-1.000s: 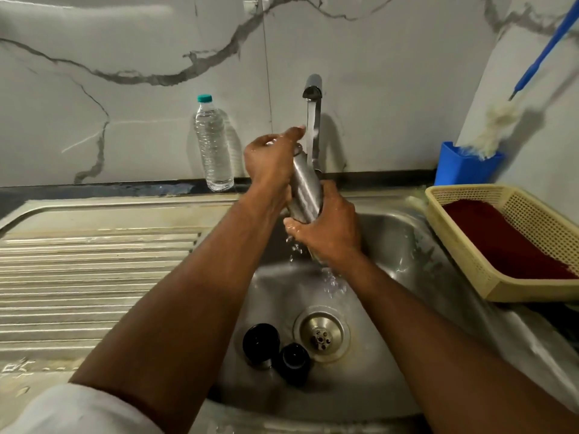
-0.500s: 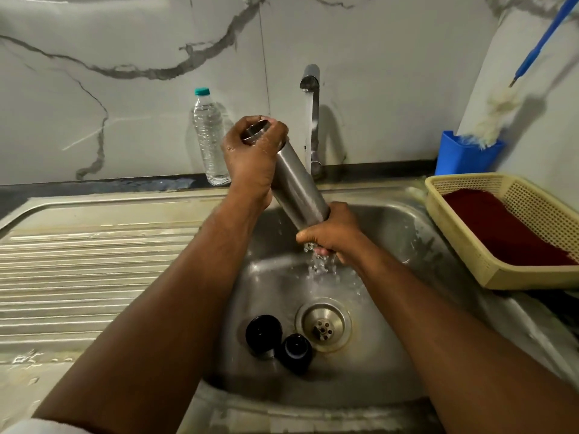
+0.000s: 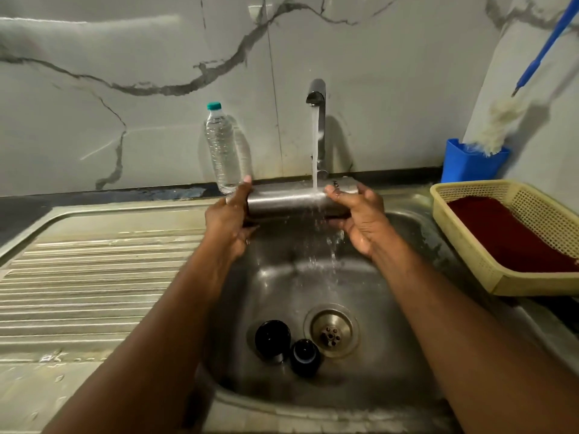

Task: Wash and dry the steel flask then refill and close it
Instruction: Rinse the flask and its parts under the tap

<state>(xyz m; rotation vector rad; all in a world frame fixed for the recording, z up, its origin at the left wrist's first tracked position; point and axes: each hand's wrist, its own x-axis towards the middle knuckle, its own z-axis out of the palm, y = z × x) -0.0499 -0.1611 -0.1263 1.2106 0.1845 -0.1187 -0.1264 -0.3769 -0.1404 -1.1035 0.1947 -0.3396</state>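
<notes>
Overhead, marble wall [image 3: 141, 57]; below, wet steel sink [image 3: 282, 277].

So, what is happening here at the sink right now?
A person is rinsing the steel flask under the running tap. The flask lies sideways above the sink, with the left hand holding one end and the right hand holding the other. Water falls on the flask near the right hand and runs down into the basin. Two black caps lie at the bottom beside the drain, so the flask is not yet closed.
</notes>
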